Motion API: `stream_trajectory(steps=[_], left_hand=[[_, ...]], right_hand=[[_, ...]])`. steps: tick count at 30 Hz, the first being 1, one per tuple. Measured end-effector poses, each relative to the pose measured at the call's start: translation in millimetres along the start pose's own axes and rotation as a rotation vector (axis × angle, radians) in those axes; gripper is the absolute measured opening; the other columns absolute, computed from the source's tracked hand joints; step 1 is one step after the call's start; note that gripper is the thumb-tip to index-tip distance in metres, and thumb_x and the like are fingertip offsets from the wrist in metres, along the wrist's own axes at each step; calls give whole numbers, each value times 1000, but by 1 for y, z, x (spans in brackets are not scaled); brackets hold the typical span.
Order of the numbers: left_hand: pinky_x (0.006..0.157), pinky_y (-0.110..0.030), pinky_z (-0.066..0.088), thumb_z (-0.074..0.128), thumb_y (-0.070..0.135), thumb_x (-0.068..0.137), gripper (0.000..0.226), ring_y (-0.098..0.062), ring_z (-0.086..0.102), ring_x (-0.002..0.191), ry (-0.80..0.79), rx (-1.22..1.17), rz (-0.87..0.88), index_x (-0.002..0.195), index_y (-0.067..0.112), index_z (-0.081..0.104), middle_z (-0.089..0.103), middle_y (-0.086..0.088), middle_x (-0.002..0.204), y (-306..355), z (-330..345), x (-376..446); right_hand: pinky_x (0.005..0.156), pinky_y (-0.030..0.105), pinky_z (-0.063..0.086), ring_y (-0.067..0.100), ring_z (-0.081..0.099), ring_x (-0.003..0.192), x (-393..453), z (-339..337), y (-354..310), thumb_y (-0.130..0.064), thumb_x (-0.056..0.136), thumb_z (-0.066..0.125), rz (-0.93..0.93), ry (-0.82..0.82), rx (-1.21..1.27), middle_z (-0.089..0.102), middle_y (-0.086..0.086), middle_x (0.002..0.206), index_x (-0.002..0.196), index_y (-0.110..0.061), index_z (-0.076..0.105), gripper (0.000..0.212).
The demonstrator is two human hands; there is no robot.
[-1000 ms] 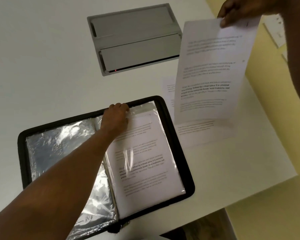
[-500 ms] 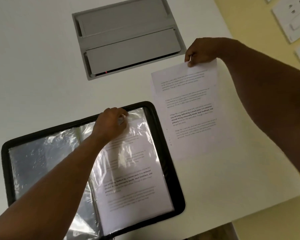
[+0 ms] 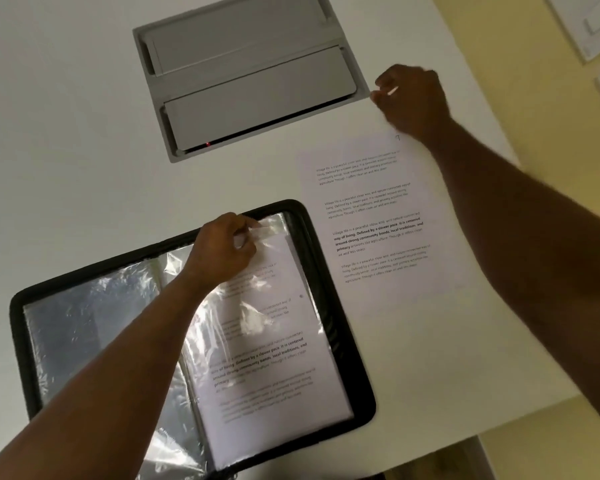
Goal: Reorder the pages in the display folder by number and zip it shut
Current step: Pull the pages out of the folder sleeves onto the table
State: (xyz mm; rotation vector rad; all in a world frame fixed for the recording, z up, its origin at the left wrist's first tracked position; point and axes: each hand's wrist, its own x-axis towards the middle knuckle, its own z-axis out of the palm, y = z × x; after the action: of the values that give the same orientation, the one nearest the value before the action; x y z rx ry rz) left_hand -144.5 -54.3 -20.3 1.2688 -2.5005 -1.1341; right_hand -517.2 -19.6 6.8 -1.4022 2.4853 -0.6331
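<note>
The black zip display folder lies open on the white table, its clear sleeves spread both ways. My left hand pinches the top edge of the right-hand clear sleeve, which holds a printed page. The left-hand sleeves look empty. A loose printed page lies flat on the table to the right of the folder, with a handwritten mark near its top right corner. My right hand hovers at that page's top edge with fingers curled and blurred. Whether it still pinches the paper is unclear.
A grey metal cable hatch with a small red light is set into the table behind the folder. The table's right edge runs close to the loose page, beside a yellow wall with white sockets.
My right hand brought the loose page down from the air and laid it flat on the table right of the folder. My left hand stayed at the sleeve's top edge.
</note>
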Motion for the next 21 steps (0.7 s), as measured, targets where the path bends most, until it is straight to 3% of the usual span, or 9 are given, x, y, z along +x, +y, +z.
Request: stream_trajectory(steps=[2,3,5,7,9,13,17,19,21], left_hand=[[80,-13,44,66,1,82,19,-12,63,89,17,-91,-53,89,18,65,68,2,93,1,-3,-4],[77,-7,41,64,1,82,18,-9,62,87,23,-109,-77,85,19,63,67,5,90,1,-4,-5],[72,-3,39,60,2,85,16,-4,60,82,38,-138,-116,82,17,63,65,9,85,5,-8,-10],[75,-12,43,59,3,86,11,-7,60,82,68,-204,-149,82,11,65,65,6,84,6,-12,-15],[78,-21,45,61,6,86,6,-12,61,83,104,-253,-163,86,9,66,67,2,86,6,-16,-21],[72,-15,44,64,10,86,4,-1,59,78,135,-249,-168,88,13,67,64,16,81,9,-23,-29],[81,-28,51,65,15,85,12,-13,63,89,187,-258,-204,94,9,69,70,3,95,5,-27,-35],[88,-32,52,64,19,86,18,-16,64,101,177,-298,-200,103,14,69,70,2,108,3,-30,-41],[96,-31,49,65,21,89,37,-14,57,115,195,-302,-178,125,19,59,61,2,129,2,-34,-50]], right_hand=[[71,5,38,15,68,82,-39,9,-21,-29,90,61,25,82,154,74,5,94,94,-11,72,21],[70,2,36,10,64,80,-63,16,-34,-31,91,63,56,8,201,74,3,94,93,-12,73,21],[78,10,43,7,61,85,-116,29,-61,-45,89,64,125,-260,271,71,-2,97,98,-18,70,29],[84,23,49,9,62,91,-167,38,-83,-56,83,66,193,-484,349,68,-6,101,111,-23,65,44],[84,29,54,10,64,91,-210,45,-99,-57,76,72,229,-555,398,67,-7,102,118,-22,60,56],[83,36,57,7,65,85,-266,61,-123,-57,72,76,313,-461,462,68,-9,94,105,-24,61,49],[81,28,56,3,63,88,-300,66,-151,-70,73,65,304,-523,485,67,-12,99,112,-25,60,60],[70,27,56,5,63,78,-312,69,-163,-59,82,66,256,-452,455,66,-10,87,94,-17,61,43],[57,30,52,8,56,60,-319,72,-171,-37,91,64,242,-335,380,59,-4,67,70,-14,54,34]])
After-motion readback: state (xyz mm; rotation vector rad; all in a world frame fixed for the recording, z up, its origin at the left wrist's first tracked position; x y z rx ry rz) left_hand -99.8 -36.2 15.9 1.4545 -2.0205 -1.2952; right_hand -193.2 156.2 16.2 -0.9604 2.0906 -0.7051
